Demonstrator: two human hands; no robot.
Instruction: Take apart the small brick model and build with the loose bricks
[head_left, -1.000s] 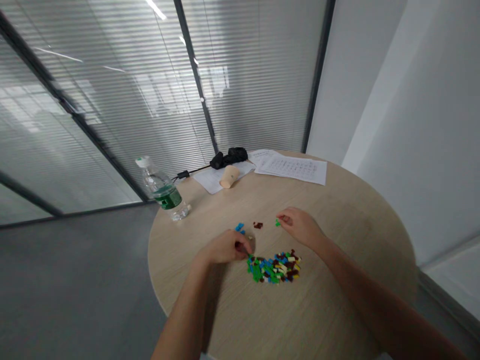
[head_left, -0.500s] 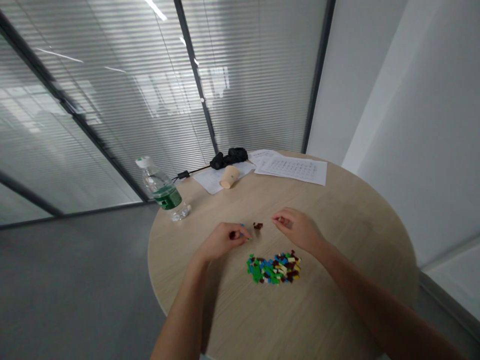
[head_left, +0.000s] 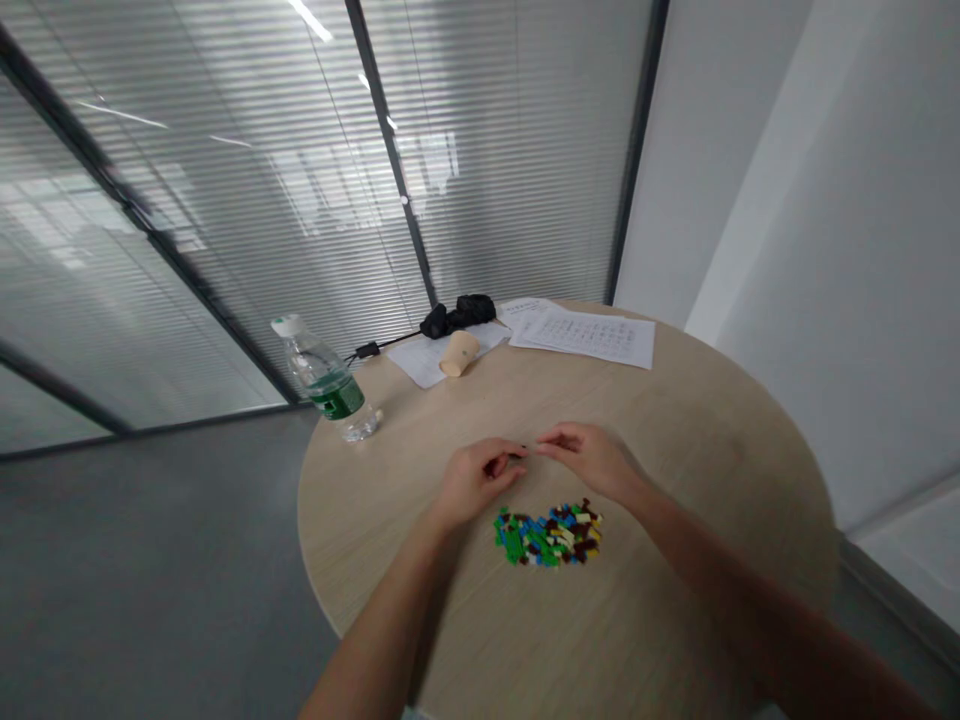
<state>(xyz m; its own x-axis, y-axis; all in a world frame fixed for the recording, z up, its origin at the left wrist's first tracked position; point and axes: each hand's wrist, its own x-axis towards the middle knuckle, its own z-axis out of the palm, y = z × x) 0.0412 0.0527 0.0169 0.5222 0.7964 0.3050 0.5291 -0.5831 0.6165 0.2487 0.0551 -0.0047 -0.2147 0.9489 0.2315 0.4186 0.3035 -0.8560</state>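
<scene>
My left hand [head_left: 480,478] is over the middle of the round table, its thumb and fingers bent together. A dark bit of the small brown toy bricks shows at its fingertips; the hand hides the rest. Close by on the right, my right hand [head_left: 589,456] has thumb and forefinger in a pinch, pointing at the left fingertips with a narrow gap between. Whatever lies in that pinch is too small to make out. Nearer to me lies a loose pile of toy bricks [head_left: 551,537] in green, blue, brown, yellow and white.
The round wooden table [head_left: 720,430] carries a clear water bottle [head_left: 337,395] at the left edge. Toward the back are a paper cup [head_left: 458,354] on its side, printed sheets [head_left: 592,336] and a black bundle [head_left: 469,312] with a cord. A glass partition stands behind.
My left hand has moved right, over the spot where the brown bricks stood in view. My right hand has shifted slightly left and down, narrowing the gap between the hands.
</scene>
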